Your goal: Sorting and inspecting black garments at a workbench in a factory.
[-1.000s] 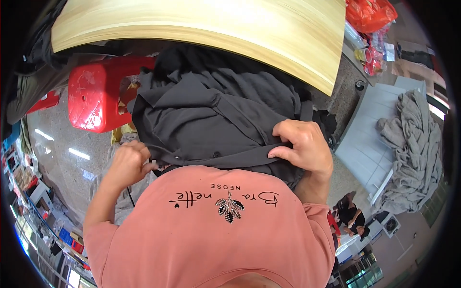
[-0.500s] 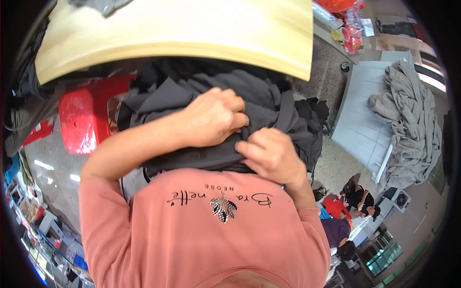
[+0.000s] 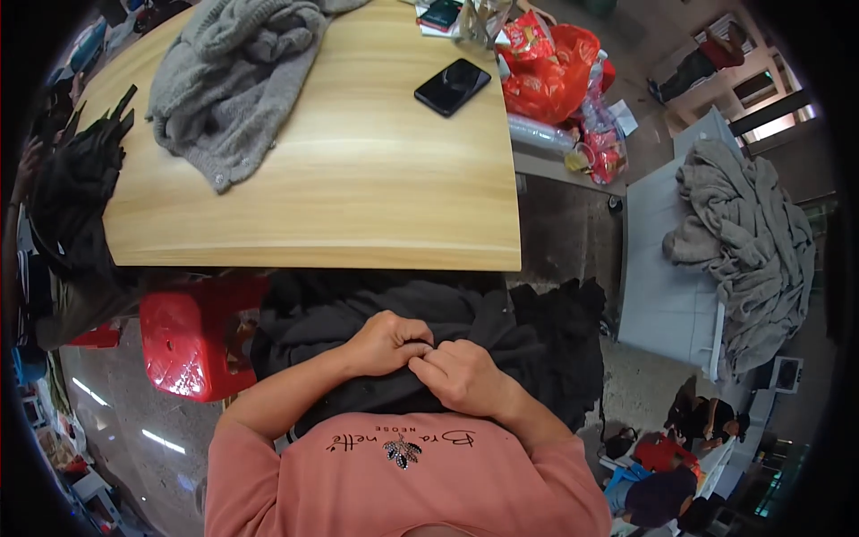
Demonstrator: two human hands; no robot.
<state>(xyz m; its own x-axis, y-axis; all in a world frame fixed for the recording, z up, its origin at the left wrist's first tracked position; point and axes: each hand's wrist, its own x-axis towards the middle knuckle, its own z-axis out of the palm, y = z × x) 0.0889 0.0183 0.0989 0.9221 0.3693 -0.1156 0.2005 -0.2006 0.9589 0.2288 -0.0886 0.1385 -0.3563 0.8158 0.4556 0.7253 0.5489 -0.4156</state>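
**Left hand [image 3: 391, 343] and right hand [image 3: 458, 376] meeting over dark garment [image 3: 335, 304]**

Dark garment is lying bunched across the person's lap, in front of the pink shirt [image 3: 331, 483] and below the near edge of the wooden table [image 3: 403, 210]. Both hands are sitting close together over it, knuckles up, their fingertips meeting. Left hand is curling its fingers inward; right hand is bending its fingers too, tips turning toward the left. Fingertips are mostly hiding, so cannot tell whether either is pinching cloth.

Red stool [image 3: 174, 345] is standing on the floor to the left, near the garment. On the table, a grey knit garment [image 3: 237, 85] is lying rumpled toward the left, and a black phone [image 3: 453, 87] is resting near the right edge. A red plastic bag [image 3: 568, 76] is sitting just beyond that edge. Farther right, a grey cloth pile [image 3: 756, 259] is draping over a pale panel [image 3: 662, 277]. Two co-workers [image 3: 658, 495] are showing at lower right.
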